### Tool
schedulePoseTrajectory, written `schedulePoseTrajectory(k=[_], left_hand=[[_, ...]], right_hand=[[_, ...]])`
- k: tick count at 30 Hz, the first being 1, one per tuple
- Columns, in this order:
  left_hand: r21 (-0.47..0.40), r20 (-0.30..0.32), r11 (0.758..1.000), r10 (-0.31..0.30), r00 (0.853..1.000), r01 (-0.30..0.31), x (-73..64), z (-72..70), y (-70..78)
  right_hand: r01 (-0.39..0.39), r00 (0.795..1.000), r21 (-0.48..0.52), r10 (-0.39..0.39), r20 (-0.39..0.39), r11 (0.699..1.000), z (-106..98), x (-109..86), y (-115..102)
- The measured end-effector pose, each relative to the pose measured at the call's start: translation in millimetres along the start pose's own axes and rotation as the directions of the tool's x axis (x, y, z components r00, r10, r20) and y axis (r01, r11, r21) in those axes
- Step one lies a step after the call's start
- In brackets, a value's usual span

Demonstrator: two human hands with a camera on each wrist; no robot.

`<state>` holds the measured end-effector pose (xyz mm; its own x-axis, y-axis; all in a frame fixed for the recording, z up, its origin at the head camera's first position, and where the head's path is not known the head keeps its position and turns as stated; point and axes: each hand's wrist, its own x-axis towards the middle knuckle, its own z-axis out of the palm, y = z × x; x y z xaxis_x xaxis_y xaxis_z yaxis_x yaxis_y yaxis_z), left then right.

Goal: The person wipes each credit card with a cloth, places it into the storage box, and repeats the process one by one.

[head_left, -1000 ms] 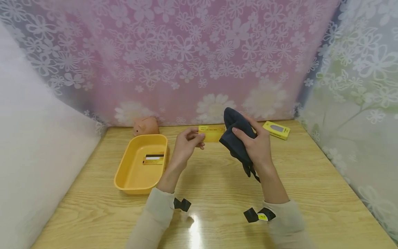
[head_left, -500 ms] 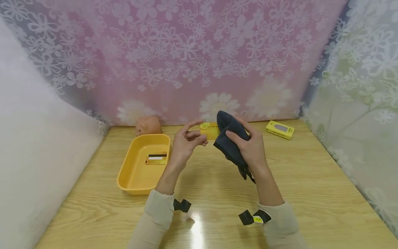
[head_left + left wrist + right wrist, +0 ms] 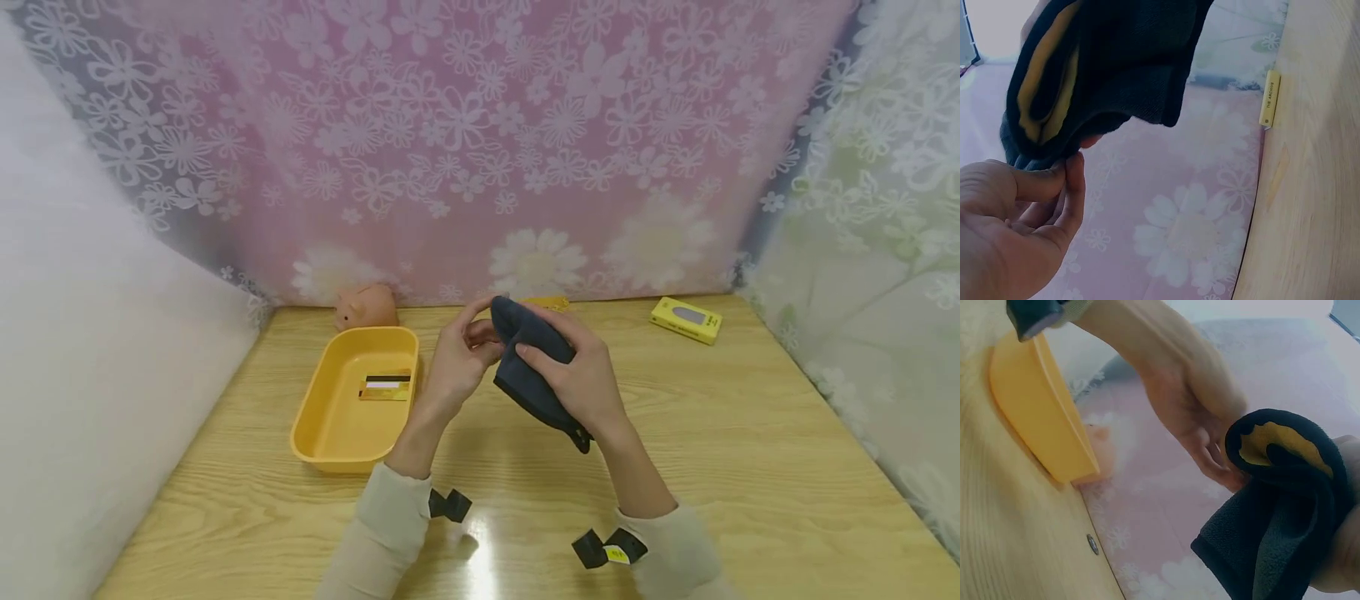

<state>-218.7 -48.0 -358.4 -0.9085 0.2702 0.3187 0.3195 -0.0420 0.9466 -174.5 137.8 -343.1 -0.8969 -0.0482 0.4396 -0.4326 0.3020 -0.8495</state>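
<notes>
A folded dark blue cloth (image 3: 534, 371), with a black trim and a yellow inner side, fills my right hand (image 3: 581, 375). The right thumb presses on its front while the other fingers lie behind. At the cloth's left edge, my left hand (image 3: 467, 354) pinches one end of a yellow bank card with thumb and fingertips. Most of that card is hidden by the cloth; a strip of the yellow card (image 3: 551, 303) shows above the right hand. In the left wrist view, the pinching fingers of the left hand (image 3: 1029, 212) meet just under the folded cloth (image 3: 1129, 69).
An orange-yellow tray (image 3: 318, 433) stands to the left, with another bank card (image 3: 385, 386) lying stripe side up in it. Behind it sits a pink piggy bank (image 3: 367, 307). A yellow box (image 3: 686, 321) lies at the back right, near the flowered curtain (image 3: 420, 150).
The right hand has moved left with the cloth, over the card, until it meets the left fingertips. The card, in plain sight a second ago, is now mostly covered.
</notes>
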Motion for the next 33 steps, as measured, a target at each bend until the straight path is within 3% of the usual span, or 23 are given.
schedulePoseTrajectory(k=[4, 9, 15, 20, 24, 33], left_hand=[[0.077, -0.02, 0.996, 0.047, 0.999, -0.046, 2.1, 4.7, -1.9], [0.125, -0.046, 0.99, 0.074, 0.996, -0.067, 2.5, 7.5, -2.9], [0.041, -0.109, 0.996, 0.085, 0.99, -0.081, 1.5, 6.0, -2.0], [-0.068, -0.105, 0.99, 0.117, 0.988, -0.124, 1.1, 3.7, -2.9], [-0.075, -0.121, 0.989, 0.114, 0.986, -0.123, 0.5, 1.7, -2.7], [-0.07, -0.148, 0.996, 0.046, 0.988, -0.057, 2.7, -5.4, -1.4]], right_hand=[[0.072, 0.997, -0.073, -0.073, -0.019, 0.995, 6.2, -1.4, -1.1], [0.089, 0.991, -0.16, -0.104, -0.083, 0.983, 8.1, -2.2, -2.9], [0.065, 0.988, -0.188, -0.09, -0.128, 0.98, 3.6, -2.4, -5.1], [0.02, 0.984, -0.19, -0.053, -0.17, 0.982, -6.4, -0.7, -1.5], [-0.019, 0.978, -0.194, -0.022, -0.206, 0.981, -15.1, 1.6, 5.7], [-0.119, 0.954, -0.219, 0.05, -0.294, 0.968, -35.7, 9.3, 16.1]])
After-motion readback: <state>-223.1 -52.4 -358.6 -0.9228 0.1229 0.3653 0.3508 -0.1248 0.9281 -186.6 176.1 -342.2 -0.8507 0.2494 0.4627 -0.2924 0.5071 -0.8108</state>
